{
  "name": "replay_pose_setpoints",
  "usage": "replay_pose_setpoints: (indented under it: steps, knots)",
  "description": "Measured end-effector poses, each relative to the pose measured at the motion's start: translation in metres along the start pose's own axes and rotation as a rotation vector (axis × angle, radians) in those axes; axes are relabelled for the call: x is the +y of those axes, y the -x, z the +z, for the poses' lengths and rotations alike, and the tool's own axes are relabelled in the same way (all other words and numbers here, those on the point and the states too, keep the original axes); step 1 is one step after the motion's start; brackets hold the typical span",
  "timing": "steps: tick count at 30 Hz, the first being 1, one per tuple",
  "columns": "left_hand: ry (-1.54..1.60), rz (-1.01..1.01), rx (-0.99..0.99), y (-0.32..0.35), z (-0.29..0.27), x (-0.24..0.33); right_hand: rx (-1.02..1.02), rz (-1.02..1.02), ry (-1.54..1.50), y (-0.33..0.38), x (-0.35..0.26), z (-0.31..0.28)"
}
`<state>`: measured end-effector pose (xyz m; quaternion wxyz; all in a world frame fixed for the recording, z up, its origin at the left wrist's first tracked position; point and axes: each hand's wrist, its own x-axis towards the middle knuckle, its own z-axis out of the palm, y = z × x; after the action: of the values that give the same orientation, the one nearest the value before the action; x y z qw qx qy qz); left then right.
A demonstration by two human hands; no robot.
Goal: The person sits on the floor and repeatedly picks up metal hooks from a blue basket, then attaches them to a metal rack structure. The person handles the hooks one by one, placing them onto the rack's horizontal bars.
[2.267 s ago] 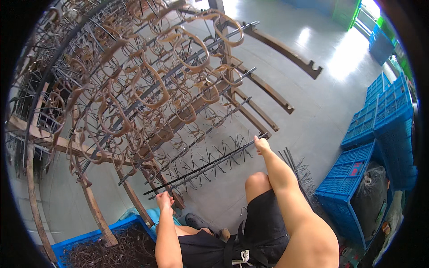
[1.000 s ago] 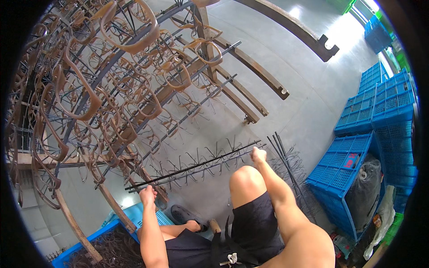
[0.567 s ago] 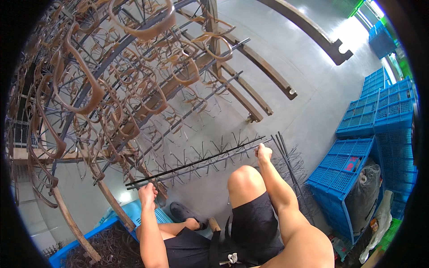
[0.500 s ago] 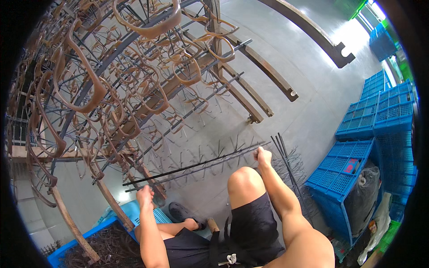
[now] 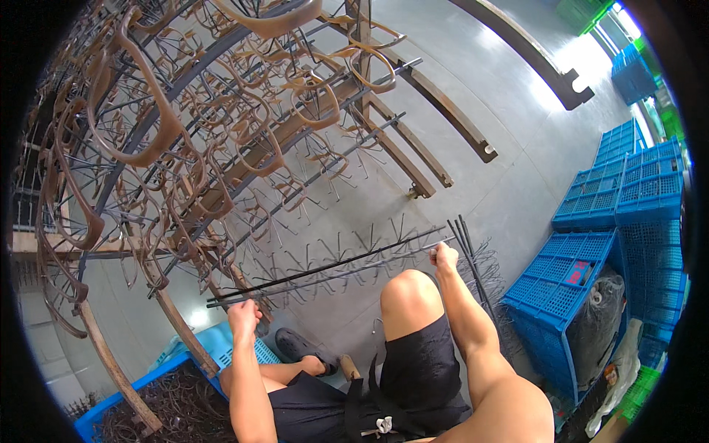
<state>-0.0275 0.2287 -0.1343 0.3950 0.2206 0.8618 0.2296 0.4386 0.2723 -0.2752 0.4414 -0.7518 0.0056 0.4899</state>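
My left hand [image 5: 244, 317] is closed at the left end of a long dark rod [image 5: 336, 274] bristling with thin wire hooks. Its other end is in the closed fingers of my right hand [image 5: 444, 255], beyond my raised knee. A second, blacker hooked rod [image 5: 362, 255] runs close alongside on the far side; whether my fingers touch it too, I cannot tell. Just right of my right hand, several more hooked rods [image 5: 473, 262] stand bunched together at a steep slant. Left and ahead, a rack carries many brown frames [image 5: 151, 140] shaped like eyeglass frames, hung on similar rods.
Rack arms [image 5: 454, 122] with notched ends jut over the grey floor. Blue crates [image 5: 557, 277] are stacked at the right, one with a dark plastic bag [image 5: 600, 317]. At lower left, a blue bin [image 5: 140, 380] holds tangled dark pieces beside a light-blue basket [image 5: 264, 356].
Both hands have shifted slightly to the right with the hooked rod. The right hand is now closer to the bunched rods. The view has also shifted a little.
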Motion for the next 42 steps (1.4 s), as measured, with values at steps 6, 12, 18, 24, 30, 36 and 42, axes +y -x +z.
replay_pose_setpoints:
  steps: [6,12,18,24,30,36,42]
  knots:
    - [0.010,-0.063,-0.076,0.009,0.010,0.017,0.040,-0.048,0.043,-0.015,-0.005,-0.024]
    - [0.026,-0.072,-0.064,0.038,0.006,0.004,0.036,-0.169,-0.038,0.033,-0.051,-0.036]
    - [0.084,-0.185,-0.123,0.029,0.015,-0.005,0.039,-0.300,0.334,0.031,-0.083,-0.039]
    - [0.252,0.093,-0.074,0.059,0.024,0.022,-0.003,-0.380,0.032,0.025,-0.108,-0.045]
    - [0.202,-0.060,-0.089,0.025,0.039,-0.005,-0.002,-0.380,0.182,0.042,-0.118,-0.048]
    - [0.148,-0.205,-0.127,-0.010,0.090,-0.045,-0.010,-0.330,0.202,0.023,-0.100,-0.073]
    - [-0.069,-0.396,-0.251,-0.034,0.105,-0.069,0.076,-0.458,0.378,-0.021,-0.063,-0.079]
